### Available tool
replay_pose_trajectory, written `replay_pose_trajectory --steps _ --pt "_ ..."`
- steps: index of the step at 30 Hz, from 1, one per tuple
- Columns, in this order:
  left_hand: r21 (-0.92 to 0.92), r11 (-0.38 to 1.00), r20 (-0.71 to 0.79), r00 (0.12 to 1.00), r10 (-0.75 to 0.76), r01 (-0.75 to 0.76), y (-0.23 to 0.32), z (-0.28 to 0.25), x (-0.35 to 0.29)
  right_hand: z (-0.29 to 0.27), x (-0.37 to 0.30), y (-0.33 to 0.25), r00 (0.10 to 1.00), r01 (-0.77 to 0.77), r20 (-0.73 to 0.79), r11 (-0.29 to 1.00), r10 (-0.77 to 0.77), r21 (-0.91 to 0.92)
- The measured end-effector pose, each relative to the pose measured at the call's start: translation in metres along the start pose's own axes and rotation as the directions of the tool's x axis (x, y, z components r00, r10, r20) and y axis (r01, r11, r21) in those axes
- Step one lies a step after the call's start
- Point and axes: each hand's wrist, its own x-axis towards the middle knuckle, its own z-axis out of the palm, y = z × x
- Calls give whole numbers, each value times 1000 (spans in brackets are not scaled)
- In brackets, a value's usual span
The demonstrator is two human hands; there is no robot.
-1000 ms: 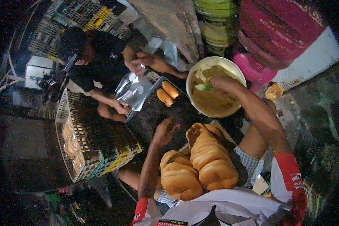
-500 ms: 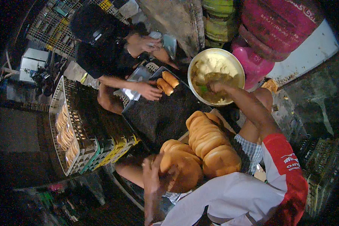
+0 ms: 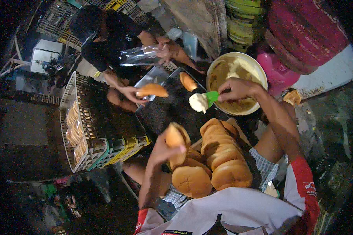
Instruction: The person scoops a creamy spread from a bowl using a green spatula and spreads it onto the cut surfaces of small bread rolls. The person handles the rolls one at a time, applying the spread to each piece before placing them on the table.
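My left hand (image 3: 161, 151) grips a round bun (image 3: 177, 135), which looks split and is smeared by motion. In my right hand (image 3: 236, 91) is a green scraper (image 3: 212, 96) with a lump of pale cream (image 3: 198, 102) on its end. It hangs over the black tray (image 3: 164, 114), beside the round basin (image 3: 265, 80) with cream spread inside. Rows of brown buns (image 3: 231, 170) lie in front of me, and another bun (image 3: 191, 181) rests at the front of the left row.
Across the tray, a co-worker's hand (image 3: 131, 94) holds a long bread roll (image 3: 153, 90); their other hand has a clear plastic bag (image 3: 141, 56). One roll (image 3: 188, 82) lies on the tray. At left stands a crate (image 3: 70, 154) with bagged bread. Green cylinders (image 3: 244, 29) stand behind the basin.
My right hand has come out of the basin, bringing the cream-loaded scraper over the tray. My left hand has lifted a bun. The co-worker has picked up one roll and a bag.
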Motion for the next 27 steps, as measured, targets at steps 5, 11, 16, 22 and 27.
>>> replay_pose_trajectory --steps 5,11,16,22,27 --pt "-876 455 -267 947 -179 -161 -28 39 80 55 26 -1 890 365 -217 911 -402 -190" --pt "-886 451 -247 935 -253 -112 -42 59 96 102 44 35 844 284 -116 621 -523 -730" --pt "-968 180 -187 982 -37 -177 -95 37 90 92 45 4 922 213 -17 545 -386 -811" --pt "-896 320 -385 897 -218 -307 -103 33 81 91 38 -5 875 211 -51 474 -482 -855" --pt "-869 291 -462 866 -189 -400 -123 6 95 41 8 15 955 -137 -283 709 -91 -691"
